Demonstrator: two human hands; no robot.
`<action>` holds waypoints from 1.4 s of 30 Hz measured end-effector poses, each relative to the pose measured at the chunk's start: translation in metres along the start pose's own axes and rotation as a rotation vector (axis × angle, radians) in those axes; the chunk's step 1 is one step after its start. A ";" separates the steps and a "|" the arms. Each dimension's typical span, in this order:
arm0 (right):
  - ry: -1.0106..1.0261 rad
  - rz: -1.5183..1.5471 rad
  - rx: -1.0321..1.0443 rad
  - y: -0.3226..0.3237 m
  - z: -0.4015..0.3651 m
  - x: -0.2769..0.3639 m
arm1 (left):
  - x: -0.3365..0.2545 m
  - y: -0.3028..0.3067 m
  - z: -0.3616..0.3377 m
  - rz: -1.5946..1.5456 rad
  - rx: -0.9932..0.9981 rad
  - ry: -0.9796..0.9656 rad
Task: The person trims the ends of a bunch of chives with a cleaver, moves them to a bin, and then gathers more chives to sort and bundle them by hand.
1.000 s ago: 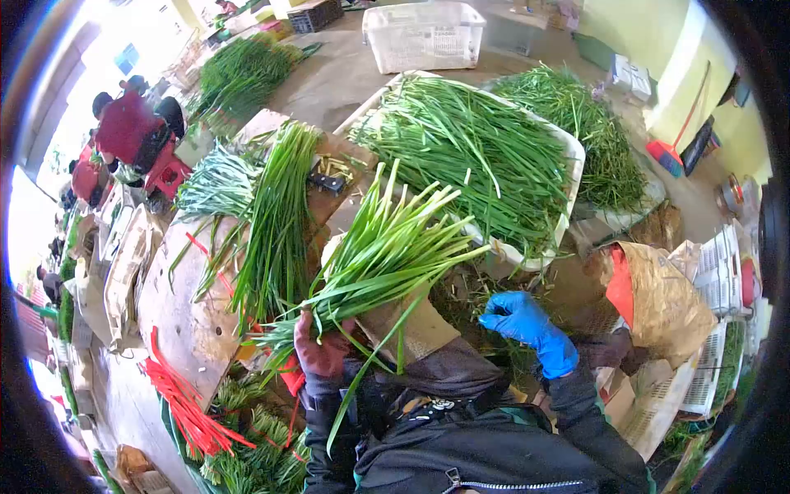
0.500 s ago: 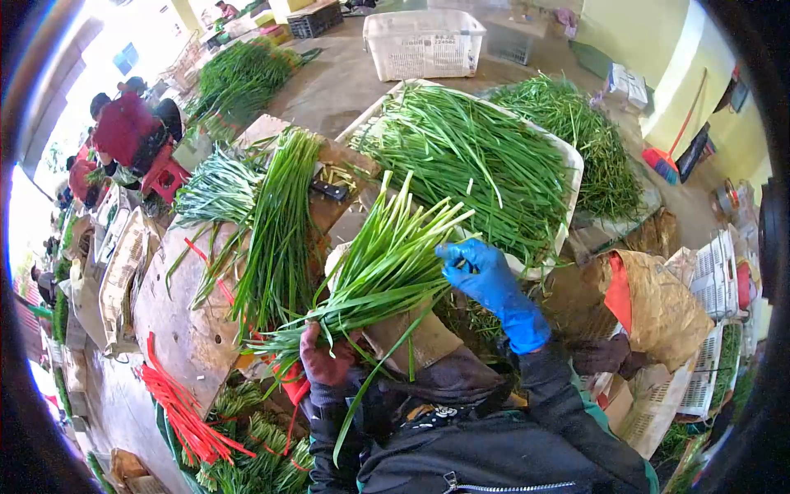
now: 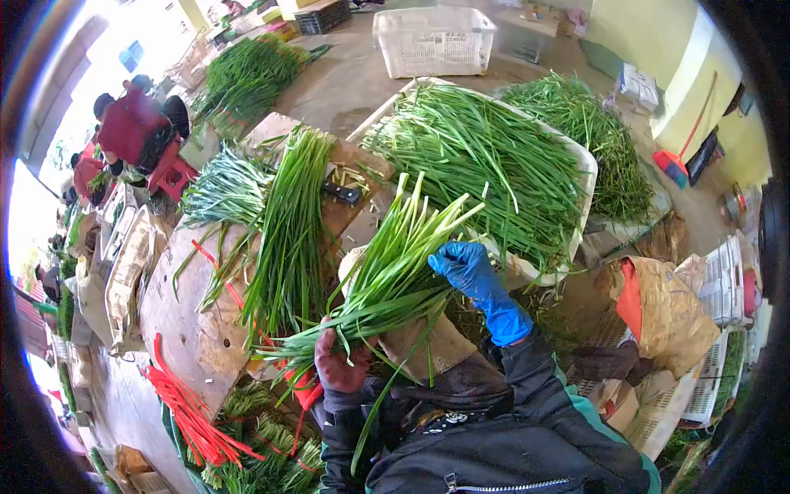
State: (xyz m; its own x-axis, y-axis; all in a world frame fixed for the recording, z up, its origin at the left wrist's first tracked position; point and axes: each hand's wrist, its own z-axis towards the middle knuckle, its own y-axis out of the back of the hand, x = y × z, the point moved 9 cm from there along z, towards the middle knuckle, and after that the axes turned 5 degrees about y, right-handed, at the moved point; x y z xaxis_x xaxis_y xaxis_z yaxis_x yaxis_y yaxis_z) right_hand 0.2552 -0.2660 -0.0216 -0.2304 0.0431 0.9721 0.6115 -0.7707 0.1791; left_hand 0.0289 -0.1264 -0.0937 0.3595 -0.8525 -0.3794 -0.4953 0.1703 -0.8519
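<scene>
A loose bunch of garlic greens [image 3: 395, 255], with long flat leaves and pale stem ends, lies tilted over my lap. My left hand [image 3: 341, 362], in a dark red glove, is closed around its lower leafy end. My right hand [image 3: 467, 270], in a blue rubber glove, has its fingertips pinched together at the right side of the bunch; what sits between them is hidden. One long leaf hangs down past my left wrist. Left of the bunch, more greens [image 3: 288, 239] lie on a wooden board [image 3: 193, 305]. A dark-handled knife [image 3: 341, 193] rests by cut stem ends [image 3: 352, 177].
A white tub [image 3: 586, 177] heaped with greens stands ahead, another pile [image 3: 588, 140] behind it. Red ties [image 3: 193, 416] hang at the board's front left, above tied bundles [image 3: 271, 449]. A white crate [image 3: 434, 43] stands farther back. People [image 3: 136, 123] sit at the left.
My right hand has shifted slightly left and its fingers now pinch closer to the bunch. My left hand still grips the leafy end. The whole view has shifted a little.
</scene>
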 end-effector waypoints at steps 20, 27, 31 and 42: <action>-0.459 0.004 0.221 0.069 -0.153 -0.069 | 0.001 -0.001 -0.002 0.045 -0.045 -0.073; -0.393 -0.188 0.214 0.067 -0.127 -0.053 | 0.005 -0.007 0.002 0.067 -0.008 0.019; -0.219 0.080 0.144 0.051 -0.088 -0.018 | -0.002 0.009 -0.001 0.079 -0.078 -0.080; 0.008 0.042 0.014 0.006 -0.005 -0.014 | 0.002 0.000 0.000 0.088 -0.028 -0.048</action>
State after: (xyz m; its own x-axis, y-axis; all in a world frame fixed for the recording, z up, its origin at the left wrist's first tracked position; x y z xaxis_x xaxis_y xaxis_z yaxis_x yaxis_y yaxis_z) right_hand 0.2578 -0.2741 -0.0346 -0.2105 0.0063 0.9776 0.6311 -0.7628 0.1408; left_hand 0.0294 -0.1279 -0.0939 0.3503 -0.8103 -0.4699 -0.5486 0.2291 -0.8041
